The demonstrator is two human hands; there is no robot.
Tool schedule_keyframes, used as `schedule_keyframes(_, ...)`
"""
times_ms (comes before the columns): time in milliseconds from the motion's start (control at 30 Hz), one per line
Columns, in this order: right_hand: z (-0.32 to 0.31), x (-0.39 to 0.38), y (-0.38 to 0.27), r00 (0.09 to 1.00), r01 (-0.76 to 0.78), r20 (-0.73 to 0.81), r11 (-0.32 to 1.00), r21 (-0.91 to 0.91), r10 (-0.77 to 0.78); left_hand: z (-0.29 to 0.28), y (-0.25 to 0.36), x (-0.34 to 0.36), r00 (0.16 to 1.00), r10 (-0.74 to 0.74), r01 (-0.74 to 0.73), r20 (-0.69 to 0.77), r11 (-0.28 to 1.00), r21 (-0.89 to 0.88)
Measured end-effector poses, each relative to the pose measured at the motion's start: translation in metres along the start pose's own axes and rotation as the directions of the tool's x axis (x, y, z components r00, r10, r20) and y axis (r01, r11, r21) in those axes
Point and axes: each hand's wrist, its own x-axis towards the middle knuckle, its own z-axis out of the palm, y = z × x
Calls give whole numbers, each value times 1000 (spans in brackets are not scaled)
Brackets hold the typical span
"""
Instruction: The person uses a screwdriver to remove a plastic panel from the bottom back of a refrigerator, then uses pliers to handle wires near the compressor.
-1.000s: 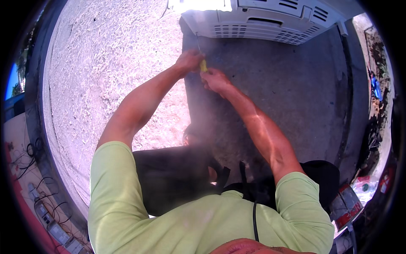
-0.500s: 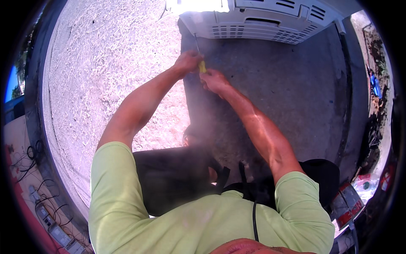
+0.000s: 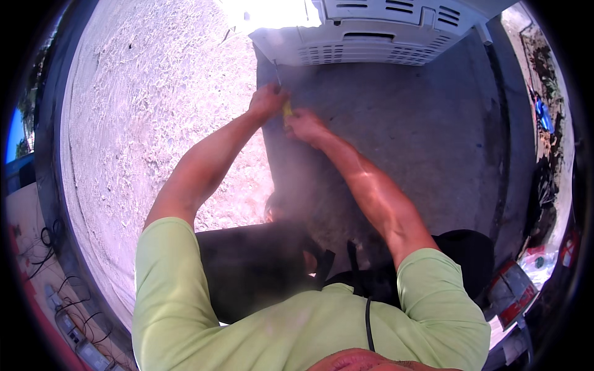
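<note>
A screwdriver (image 3: 287, 109) with a yellow handle and a thin metal shaft runs up to the lower left corner of a white slotted plastic-looking panel (image 3: 377, 52); whether its tip touches the panel I cannot tell. My left hand (image 3: 267, 99) is closed at the front of the screwdriver, just above the yellow handle. My right hand (image 3: 304, 127) grips the handle's near end, fingers curled round it. A pale haze blurs the middle of the view around both hands.
Sunlit rough concrete (image 3: 124, 123) lies left, a shaded slab (image 3: 408, 123) right. My dark-clad legs (image 3: 247, 266) are folded below. Cables and boxes (image 3: 80, 337) line the left rim; a red-and-grey tin (image 3: 513, 290), plastic bag (image 3: 538, 266) and blue object (image 3: 543, 116) sit at the right.
Both hands and the screwdriver sit slightly lower and further left in the picture, as does the white panel, so the view has shifted. The grip on the screwdriver looks the same.
</note>
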Motion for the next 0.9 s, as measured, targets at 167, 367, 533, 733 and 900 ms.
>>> schedule_keyframes(167,-2,14,5,997,-51,70,991,120,43,-6,9,-1,998,-62,62,-5,997,48)
schedule_keyframes(367,4,30,27,994,26,-105,994,104,-15,-1,-6,14,993,11,-8,117,1000,-22)
schedule_keyframes(533,6,29,23,991,13,-136,998,-68,-22,5,-19,18,988,-17,47,154,979,-197)
schedule_keyframes(733,14,19,19,925,85,-315,924,-372,-212,-4,-2,19,977,-65,101,201,979,-175)
schedule_keyframes(900,10,14,14,967,29,-241,972,-234,-87,-8,6,18,963,-105,154,249,970,-188)
